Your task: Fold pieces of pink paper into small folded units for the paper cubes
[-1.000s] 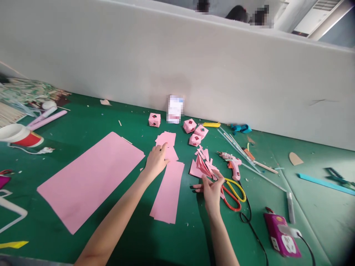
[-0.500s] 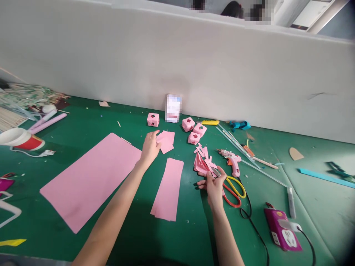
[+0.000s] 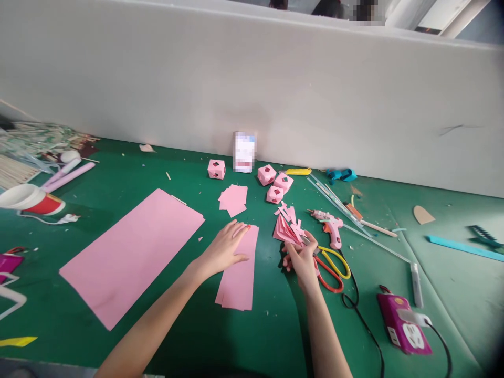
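Observation:
My left hand (image 3: 225, 247) is over the upper part of the long pink paper strips (image 3: 239, 278), its fingers spread and holding nothing. Behind it lies a small stack of pink paper pieces (image 3: 234, 199). My right hand (image 3: 302, 256) rests at the near end of a bundle of folded pink paper (image 3: 284, 230), beside scissors (image 3: 329, 269) with one yellow and one red handle. Its fingers are bent around the scissor blades and the paper edge; what they grip is unclear. Several pink paper polyhedra with cut-out holes (image 3: 216, 169) stand farther back.
A large pink sheet (image 3: 132, 257) lies left. A glue gun (image 3: 331, 226), its cable, clear sticks and a purple power socket (image 3: 403, 323) are right. A phone (image 3: 244, 152) leans on the white partition (image 3: 197, 84). A paper cup (image 3: 33, 199) lies far left.
My left hand has moved from the small pink stack toward me, over the long strips. My right hand has shifted slightly at the folded paper.

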Demonstrator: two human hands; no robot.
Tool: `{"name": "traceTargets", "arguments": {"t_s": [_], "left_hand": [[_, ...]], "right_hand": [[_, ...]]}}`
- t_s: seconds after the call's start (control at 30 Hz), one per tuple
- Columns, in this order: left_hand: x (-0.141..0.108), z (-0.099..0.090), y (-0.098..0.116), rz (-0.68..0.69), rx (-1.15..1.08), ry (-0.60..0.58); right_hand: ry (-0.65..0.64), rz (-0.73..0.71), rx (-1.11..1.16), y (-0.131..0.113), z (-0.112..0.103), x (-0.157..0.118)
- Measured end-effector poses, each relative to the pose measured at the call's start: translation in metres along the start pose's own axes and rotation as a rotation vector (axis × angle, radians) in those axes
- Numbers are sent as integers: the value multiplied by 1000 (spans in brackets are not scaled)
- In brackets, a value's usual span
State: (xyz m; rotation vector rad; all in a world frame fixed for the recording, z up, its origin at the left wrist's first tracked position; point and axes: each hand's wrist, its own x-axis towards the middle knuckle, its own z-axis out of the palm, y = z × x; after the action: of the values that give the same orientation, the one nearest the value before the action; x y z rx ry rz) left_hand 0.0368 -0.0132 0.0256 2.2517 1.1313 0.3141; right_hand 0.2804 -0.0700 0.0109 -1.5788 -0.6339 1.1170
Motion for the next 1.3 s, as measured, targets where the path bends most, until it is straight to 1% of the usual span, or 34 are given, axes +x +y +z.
{"name": "traceTargets", "arguments": {"t_s": [0.27, 0.4, 0.47, 0.53, 0.6, 0.67, 0.73, 0.8, 0.87, 0.93, 1.03, 1.1, 1.2, 1.3], "left_hand": [[4, 5, -2, 1, 20, 37], [2, 12, -4, -18, 17, 69], [-1, 18, -7, -26, -13, 110], [-4, 25, -10, -21, -69, 170], [-5, 30, -13, -21, -127, 221], [-5, 33, -16, -29, -192, 264], [-4, 35, -18, -22, -253, 313], [-3, 37, -19, 4, -311, 378], [-2, 38, -18, 26, -394, 447], [-2, 40, -17, 15, -498, 509], [-2, 42, -14, -54, -613, 598], [-2, 42, -12, -98, -673, 646], [-1, 42, -10, -120, -785, 650], [0, 41, -6, -152, -855, 631]], "right_hand": [[30, -11, -69, 7, 2, 4], [48, -39, -71, 9, 4, -1], [73, -128, -94, 11, 8, -9], [86, -264, -166, 13, 16, -19], [41, -368, -319, 16, 27, -28], [-29, -458, -475, 18, 38, -33], [-46, -544, -568, 20, 49, -33], [-43, -596, -603, 21, 57, -30], [-53, -602, -596, 22, 64, -25], [-68, -584, -569, 23, 70, -23], [-68, -587, -538, 26, 78, -25], [-65, -624, -526, 30, 82, -28], [-55, -690, -479, 35, 87, -31], [-46, -712, -401, 36, 90, -31]]}}
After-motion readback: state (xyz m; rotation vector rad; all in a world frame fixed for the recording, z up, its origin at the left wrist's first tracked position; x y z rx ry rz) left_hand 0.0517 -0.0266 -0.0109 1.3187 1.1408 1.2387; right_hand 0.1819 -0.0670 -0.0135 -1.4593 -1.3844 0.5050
